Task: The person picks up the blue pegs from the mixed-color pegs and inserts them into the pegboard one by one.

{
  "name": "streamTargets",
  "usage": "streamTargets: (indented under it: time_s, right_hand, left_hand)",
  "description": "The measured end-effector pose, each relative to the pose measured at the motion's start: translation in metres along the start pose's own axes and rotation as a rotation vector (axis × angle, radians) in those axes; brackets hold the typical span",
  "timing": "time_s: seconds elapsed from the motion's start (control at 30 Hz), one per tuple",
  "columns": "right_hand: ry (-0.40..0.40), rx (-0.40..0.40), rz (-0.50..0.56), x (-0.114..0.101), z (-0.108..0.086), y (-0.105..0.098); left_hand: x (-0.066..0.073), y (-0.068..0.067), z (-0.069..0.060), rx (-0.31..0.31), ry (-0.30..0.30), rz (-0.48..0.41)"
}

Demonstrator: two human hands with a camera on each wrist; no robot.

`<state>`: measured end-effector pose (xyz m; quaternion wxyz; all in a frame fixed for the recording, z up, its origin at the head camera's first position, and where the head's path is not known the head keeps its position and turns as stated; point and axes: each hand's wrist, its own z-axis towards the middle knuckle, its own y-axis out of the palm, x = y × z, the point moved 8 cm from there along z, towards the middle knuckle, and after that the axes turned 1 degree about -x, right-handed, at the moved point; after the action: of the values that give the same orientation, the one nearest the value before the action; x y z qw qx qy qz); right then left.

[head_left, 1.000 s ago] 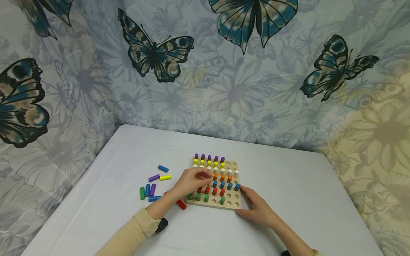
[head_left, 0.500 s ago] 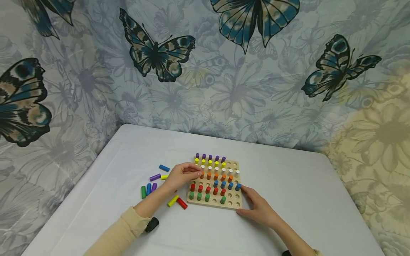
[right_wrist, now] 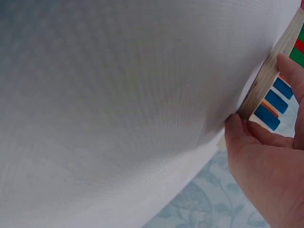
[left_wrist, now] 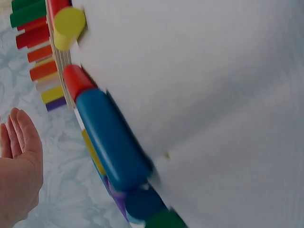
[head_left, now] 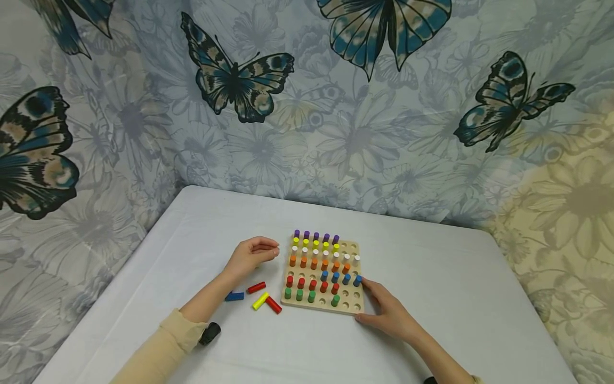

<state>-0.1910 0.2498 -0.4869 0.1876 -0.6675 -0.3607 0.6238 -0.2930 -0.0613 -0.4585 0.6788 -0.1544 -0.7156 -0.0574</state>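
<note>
A wooden pegboard (head_left: 316, 305) lies on the table, with rows of coloured pegs standing in its holes. An orange peg (head_left: 292, 261) stands at the left end of the orange row. My left hand (head_left: 251, 256) hovers left of the board, fingers loosely bent, nothing visible in them; the left wrist view shows this hand (left_wrist: 21, 166) apart from the pegs. My right hand (head_left: 386, 309) holds the board's near right corner, thumb at the front and fingers along the right side. In the right wrist view, its fingers touch the board's wooden edge (right_wrist: 259, 88).
Loose pegs lie left of the board: a blue peg (head_left: 235, 296), a red peg (head_left: 256, 288), a yellow peg (head_left: 260, 301) and another red peg (head_left: 273, 305). My left hand and forearm hide others. The white table (head_left: 431, 261) meets a patterned wall behind.
My left hand has moved left, off the board, uncovering the left ends of the orange and white rows. It now covers loose pegs seen before. My right hand stays at the corner.
</note>
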Motion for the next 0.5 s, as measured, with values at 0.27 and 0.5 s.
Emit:
streamTargets:
  time_s: [0.27, 0.5]
  right_hand:
    - [0.005, 0.002, -0.004, 0.000, 0.001, 0.001]
    - [0.012, 0.002, -0.019, 0.001, 0.001, 0.001]
  left_hand:
    - [-0.007, -0.028, 0.004, 0.063, 0.007, 0.162]
    - [-0.004, -0.044, 0.005, 0.064, 0.112, 0.402]
